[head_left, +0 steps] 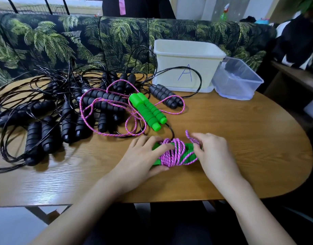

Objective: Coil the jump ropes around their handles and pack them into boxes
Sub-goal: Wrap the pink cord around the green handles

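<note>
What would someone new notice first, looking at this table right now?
First, the bright green handles wound in pink rope, front and centre, gripped by the left hand while the right hand pinches the rope. Next, the big tangle of black jump ropes on the left, then the cream box marked A at the back right.

Two green handles (188, 153) lie side by side near the front of the counter (240, 138). Pink cord (171, 154) is wound in many turns round their middle, with its end sticking up on the right. A second green pair (148, 112) lies further back, and its loose cord (102, 110) sprawls in loops over a tangle of black ropes (46, 112). Behind stand a white box (185, 68) marked A and a clear box (237, 80) touching its right side.
</note>
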`<action>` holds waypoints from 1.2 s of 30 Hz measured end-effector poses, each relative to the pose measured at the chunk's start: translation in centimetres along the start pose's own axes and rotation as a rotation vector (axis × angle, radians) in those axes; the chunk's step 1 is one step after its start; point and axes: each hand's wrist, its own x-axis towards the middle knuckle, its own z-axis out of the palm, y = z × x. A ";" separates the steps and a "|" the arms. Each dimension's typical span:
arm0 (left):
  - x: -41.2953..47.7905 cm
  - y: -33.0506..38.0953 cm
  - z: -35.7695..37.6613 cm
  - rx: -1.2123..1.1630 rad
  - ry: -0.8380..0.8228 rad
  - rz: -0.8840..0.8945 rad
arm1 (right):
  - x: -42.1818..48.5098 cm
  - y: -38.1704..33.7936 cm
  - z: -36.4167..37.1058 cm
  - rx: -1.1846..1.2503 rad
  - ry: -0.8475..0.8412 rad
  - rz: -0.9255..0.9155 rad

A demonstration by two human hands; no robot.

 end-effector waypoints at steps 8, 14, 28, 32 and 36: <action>0.2 0.1 0.3 0.070 -0.029 -0.018 | 0.1 0.1 -0.6 -0.124 -0.168 -0.097; 0.1 0.3 0.3 0.082 0.003 -0.014 | 0.0 1.4 0.0 0.216 0.009 -0.035; -0.3 0.6 1.0 0.071 0.093 -0.003 | 0.5 0.5 -0.4 -0.203 -0.128 -0.438; -0.2 0.5 1.1 0.074 0.087 0.003 | 1.0 1.2 0.7 0.036 -0.077 -0.373; -0.1 0.5 1.2 0.033 0.063 -0.007 | 1.3 1.7 0.5 0.206 -0.168 -0.231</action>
